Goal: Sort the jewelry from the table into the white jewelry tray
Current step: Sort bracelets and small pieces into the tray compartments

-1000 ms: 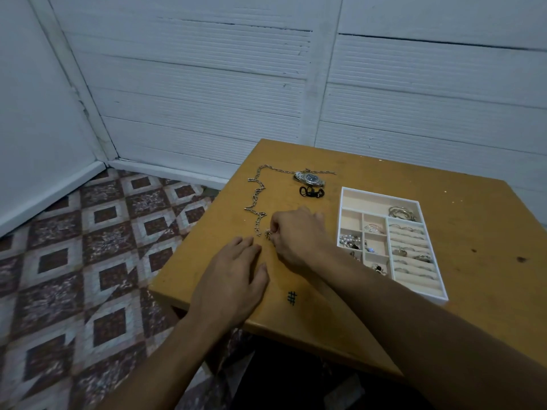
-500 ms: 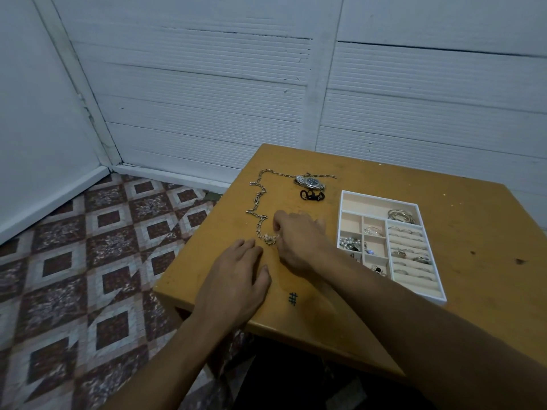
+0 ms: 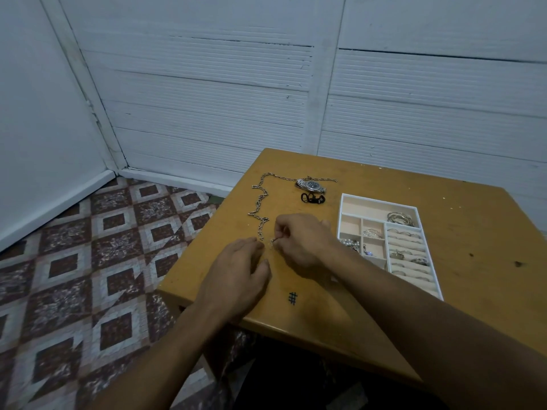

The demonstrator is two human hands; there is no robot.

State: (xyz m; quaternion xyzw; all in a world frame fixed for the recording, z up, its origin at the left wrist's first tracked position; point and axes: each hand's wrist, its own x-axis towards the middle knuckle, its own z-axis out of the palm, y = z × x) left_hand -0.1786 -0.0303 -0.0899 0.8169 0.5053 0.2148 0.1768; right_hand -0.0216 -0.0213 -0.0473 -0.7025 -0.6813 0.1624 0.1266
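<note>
A long silver chain [image 3: 260, 202] snakes across the wooden table [image 3: 458, 285] from its far left down toward my hands. My right hand [image 3: 302, 241] pinches a small silver piece [image 3: 273, 241] just beside the chain's near end. My left hand [image 3: 236, 276] lies flat on the table just left of it, fingers straight. A silver watch [image 3: 310, 185] and a small black piece [image 3: 313, 199] lie further back. The white jewelry tray [image 3: 379, 201] stands to the right, holding rings, bangles and small pieces in its compartments.
The table's near edge runs below my wrists, with a black hash mark [image 3: 292, 298] drawn on the wood. White panelled walls stand behind. A patterned tile floor [image 3: 88, 261] lies to the left.
My right hand has shifted slightly and now lifts a small silver piece between its fingertips. My left hand stays flat in place. The view has tilted a little.
</note>
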